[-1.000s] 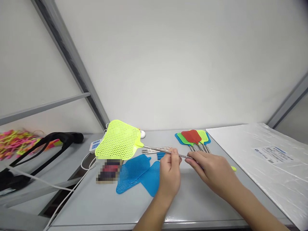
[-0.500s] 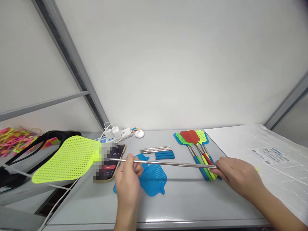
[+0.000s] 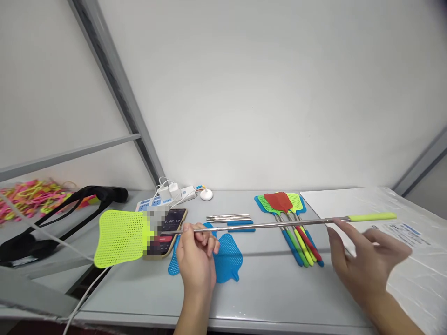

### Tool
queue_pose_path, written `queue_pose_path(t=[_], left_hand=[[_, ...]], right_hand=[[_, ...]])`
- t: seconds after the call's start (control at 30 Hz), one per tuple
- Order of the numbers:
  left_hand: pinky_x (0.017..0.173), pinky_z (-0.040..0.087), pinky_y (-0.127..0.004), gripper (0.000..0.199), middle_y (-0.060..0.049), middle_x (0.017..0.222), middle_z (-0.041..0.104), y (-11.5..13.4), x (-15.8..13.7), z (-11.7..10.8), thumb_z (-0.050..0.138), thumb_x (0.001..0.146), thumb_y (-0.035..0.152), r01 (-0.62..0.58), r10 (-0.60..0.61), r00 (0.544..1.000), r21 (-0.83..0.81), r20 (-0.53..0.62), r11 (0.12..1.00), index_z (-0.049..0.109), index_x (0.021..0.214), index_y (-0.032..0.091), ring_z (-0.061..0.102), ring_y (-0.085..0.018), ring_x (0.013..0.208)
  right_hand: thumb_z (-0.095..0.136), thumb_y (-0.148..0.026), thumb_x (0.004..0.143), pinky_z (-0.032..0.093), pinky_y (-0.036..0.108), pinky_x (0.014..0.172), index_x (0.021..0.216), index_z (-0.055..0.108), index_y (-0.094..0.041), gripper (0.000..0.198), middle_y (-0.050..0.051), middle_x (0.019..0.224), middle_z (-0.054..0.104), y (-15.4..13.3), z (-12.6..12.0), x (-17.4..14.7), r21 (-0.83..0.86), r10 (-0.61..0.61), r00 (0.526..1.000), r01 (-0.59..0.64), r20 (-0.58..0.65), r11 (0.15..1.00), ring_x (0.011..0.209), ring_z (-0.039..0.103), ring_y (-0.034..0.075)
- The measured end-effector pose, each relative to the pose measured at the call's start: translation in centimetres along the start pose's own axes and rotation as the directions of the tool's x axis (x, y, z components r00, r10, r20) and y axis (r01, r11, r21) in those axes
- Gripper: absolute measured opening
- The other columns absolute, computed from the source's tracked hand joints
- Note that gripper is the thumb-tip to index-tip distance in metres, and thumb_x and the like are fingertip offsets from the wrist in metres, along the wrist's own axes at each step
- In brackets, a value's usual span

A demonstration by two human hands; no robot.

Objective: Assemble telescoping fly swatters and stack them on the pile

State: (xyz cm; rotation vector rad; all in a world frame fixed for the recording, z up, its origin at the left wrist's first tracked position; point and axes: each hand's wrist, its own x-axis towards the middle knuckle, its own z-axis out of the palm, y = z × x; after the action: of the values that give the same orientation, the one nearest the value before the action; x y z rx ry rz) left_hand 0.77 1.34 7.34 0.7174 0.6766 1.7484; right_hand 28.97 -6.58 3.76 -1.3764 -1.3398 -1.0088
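Note:
My left hand is closed around the thin metal rod of an extended yellow fly swatter, which lies almost level across the view. Its perforated head points left, and its yellow grip is at the right end. Just below the rod, near that grip, my right hand is open with fingers spread; the index fingertip appears to touch the metal. Behind and under my left hand lie loose blue swatter heads. Beyond the rod are several metal rods and blue grips, partly covered by it.
A bundle of colored fly swatters rests right of center. To the left are a phone showing a timer, a power strip, a black strap-like item and a colorful pile. A white wrapped package lies at right.
My right hand has let go of the rod's right part and spread its fingers, uncovering the yellow grip. The swatter's right end has risen, while my left hand keeps its hold.

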Motion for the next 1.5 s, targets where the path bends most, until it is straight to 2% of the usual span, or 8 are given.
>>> queue_pose_path(t=[0.1, 0.2, 0.3, 0.4, 0.6, 0.93, 1.23, 1.5], left_hand=[[0.039, 0.033, -0.022, 0.039, 0.006, 0.059, 0.038, 0.0, -0.3, 0.6, 0.051, 0.094, 0.04, 0.003, -0.003, 1.0, -0.038, -0.005, 0.999, 0.042, 0.062, 0.018, 0.032, -0.006, 0.04], [0.04, 0.033, -0.022, 0.041, 0.006, 0.058, 0.037, 0.0, -0.7, 1.0, 0.05, 0.094, 0.039, 0.016, -0.017, 1.0, -0.037, -0.017, 0.999, 0.041, 0.061, 0.018, 0.031, -0.006, 0.04], [0.04, 0.032, -0.022, 0.041, 0.006, 0.056, 0.035, -0.2, -0.9, 1.0, 0.051, 0.094, 0.038, 0.044, -0.044, 0.999, -0.018, -0.011, 0.999, 0.039, 0.06, 0.018, 0.03, -0.006, 0.04], [0.04, 0.032, -0.022, 0.041, 0.006, 0.055, 0.035, -0.2, -0.8, 0.9, 0.051, 0.093, 0.039, 0.052, -0.052, 0.999, 0.0, -0.011, 0.999, 0.039, 0.06, 0.018, 0.03, -0.007, 0.04], [0.04, 0.029, -0.021, 0.044, 0.006, 0.054, 0.033, 1.6, 0.6, 0.9, 0.055, 0.092, 0.039, -0.02, 0.024, 0.999, 0.073, -0.046, 0.997, 0.037, 0.057, 0.018, 0.029, -0.006, 0.041], [0.037, 0.027, -0.021, 0.042, 0.008, 0.051, 0.03, 2.2, 3.2, -1.3, 0.055, 0.089, 0.035, -0.106, 0.125, 0.979, 0.119, -0.163, 0.987, 0.034, 0.056, 0.02, 0.026, -0.006, 0.039], [0.036, 0.025, -0.021, 0.042, 0.008, 0.052, 0.03, 2.5, 4.2, -1.7, 0.054, 0.089, 0.037, -0.152, 0.175, 0.968, 0.133, -0.178, 0.979, 0.033, 0.057, 0.02, 0.024, -0.006, 0.038], [0.038, 0.031, -0.021, 0.043, 0.008, 0.052, 0.032, 1.5, 3.6, -1.6, 0.055, 0.09, 0.048, -0.196, 0.202, 0.964, 0.047, -0.172, 0.979, 0.035, 0.063, 0.021, 0.029, -0.007, 0.039]], right_hand=[[0.064, -0.028, 0.087, 0.039, 0.033, 0.066, 0.104, 0.059, -0.026, 0.017, 0.003, 0.08, 0.051, -4.4, -0.7, -0.9, 0.487, 0.275, 0.928, -0.367, 0.251, 0.793, 0.071, 0.049, 0.018], [0.048, -0.046, 0.096, 0.037, 0.028, 0.055, 0.111, 0.054, -0.027, 0.025, -0.002, 0.073, 0.048, -7.9, -0.8, -0.3, 0.506, 0.272, 0.571, -0.818, 0.775, 0.275, 0.057, 0.044, 0.012], [0.038, -0.061, 0.095, 0.023, 0.025, 0.046, 0.113, 0.054, -0.026, 0.042, -0.007, 0.063, 0.035, -9.1, 0.2, 1.9, 0.412, 0.289, 0.356, -0.897, 0.888, -0.159, 0.045, 0.025, 0.007], [0.047, -0.055, 0.094, 0.018, 0.024, 0.045, 0.093, 0.059, -0.022, 0.035, -0.01, 0.056, 0.018, -8.8, 1.6, 4.5, 0.465, 0.411, 0.311, -0.81, 0.857, -0.357, 0.046, 0.015, 0.007], [0.056, -0.044, 0.092, 0.017, 0.024, 0.043, 0.073, 0.054, -0.019, 0.031, -0.01, 0.051, 0.017, -7.3, 2.3, 6.2, 0.615, 0.616, 0.31, -0.694, 0.724, -0.374, 0.045, 0.014, 0.007], [0.058, -0.029, 0.088, 0.018, 0.025, 0.038, 0.07, 0.046, -0.021, 0.023, -0.011, 0.048, 0.024, -2.7, 0.9, 2.8, 0.64, 0.737, 0.195, -0.664, 0.648, -0.387, 0.04, 0.013, 0.007], [0.053, -0.03, 0.091, 0.014, 0.032, 0.039, 0.066, 0.044, -0.026, 0.026, -0.009, 0.048, 0.024, 2.0, -1.2, 1.8, 0.683, 0.802, 0.303, -0.711, 0.515, -0.169, 0.035, 0.017, 0.007], [0.06, -0.039, 0.091, 0.022, 0.022, 0.038, 0.077, 0.049, -0.021, 0.025, -0.01, 0.055, 0.025, -1.1, 0.1, 0.9, 0.638, 0.693, 0.217, -0.635, 0.688, -0.435, 0.043, 0.012, 0.007]])
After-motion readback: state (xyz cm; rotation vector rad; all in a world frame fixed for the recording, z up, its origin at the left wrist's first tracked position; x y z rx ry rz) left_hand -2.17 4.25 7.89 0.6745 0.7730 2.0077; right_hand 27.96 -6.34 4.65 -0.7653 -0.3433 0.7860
